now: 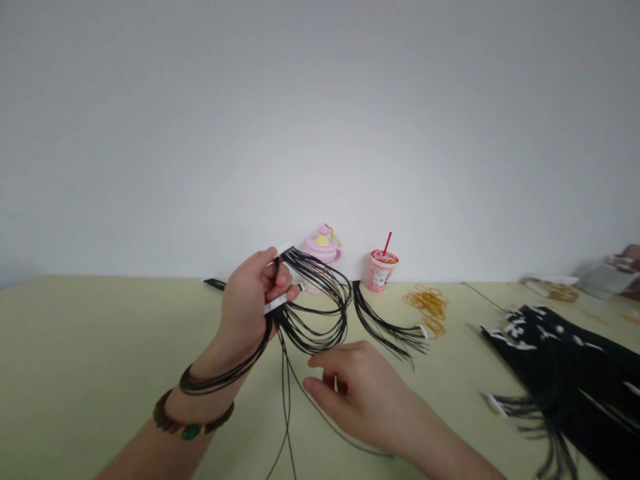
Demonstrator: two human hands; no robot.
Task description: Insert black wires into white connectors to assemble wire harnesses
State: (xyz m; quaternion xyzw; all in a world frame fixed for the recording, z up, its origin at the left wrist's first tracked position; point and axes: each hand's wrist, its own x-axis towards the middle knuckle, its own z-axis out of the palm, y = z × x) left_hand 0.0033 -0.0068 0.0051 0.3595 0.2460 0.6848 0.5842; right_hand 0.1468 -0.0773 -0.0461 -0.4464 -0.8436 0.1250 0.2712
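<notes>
- Your left hand grips the wires, looped, by white connectors, held up over the desk, near its back edge.
- Your right hand: thumb and forefinger apart, just under the loop; can't tell if touching.
- Cup at back edge, right of loop; bands beside it.

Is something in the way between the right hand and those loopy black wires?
Nothing that I can see. The right hand is close to the black wires; the pink-and-yellow thing stands behind them, not between.
</notes>
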